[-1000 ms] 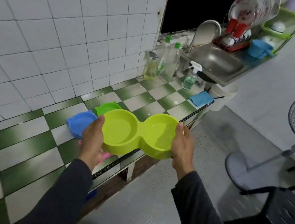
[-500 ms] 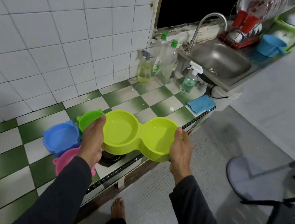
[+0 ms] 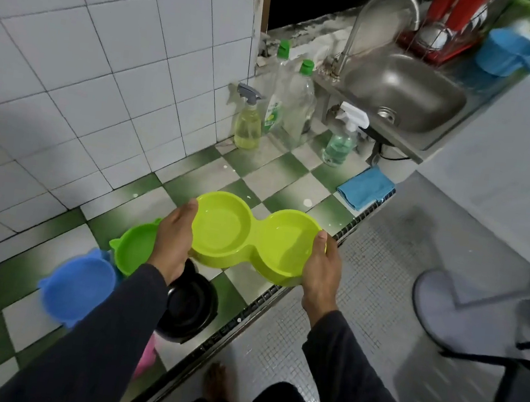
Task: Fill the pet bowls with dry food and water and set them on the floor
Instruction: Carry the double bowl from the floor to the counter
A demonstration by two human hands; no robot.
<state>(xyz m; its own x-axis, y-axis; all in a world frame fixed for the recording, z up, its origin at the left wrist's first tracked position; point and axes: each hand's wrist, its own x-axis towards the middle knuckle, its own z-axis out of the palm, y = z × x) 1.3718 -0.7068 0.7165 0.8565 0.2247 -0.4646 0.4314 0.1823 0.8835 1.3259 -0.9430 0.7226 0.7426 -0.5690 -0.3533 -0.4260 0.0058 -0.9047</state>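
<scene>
I hold a lime-green double pet bowl (image 3: 252, 237) level above the front edge of the green-and-white checkered counter (image 3: 280, 176). My left hand (image 3: 173, 239) grips its left end and my right hand (image 3: 322, 268) grips its right end, thumbs on the rim. Both wells look empty of food. Below my left arm on the counter lie a green single bowl (image 3: 132, 248), a blue bowl (image 3: 77, 288), a black bowl (image 3: 189, 306) and a partly hidden pink bowl (image 3: 148, 353).
A steel sink (image 3: 404, 91) with a tap (image 3: 379, 18) stands at the far right of the counter. Spray bottles (image 3: 248, 122) and soap bottles (image 3: 297, 101) stand before it, a blue cloth (image 3: 365, 188) lies near the edge. A fan base (image 3: 463, 312) and a dark chair (image 3: 508, 381) stand on the floor.
I have stepped along the counter toward the sink with the double bowl held in both hands. The sink looms closer, and the black bowl has come into sight under my left arm.
</scene>
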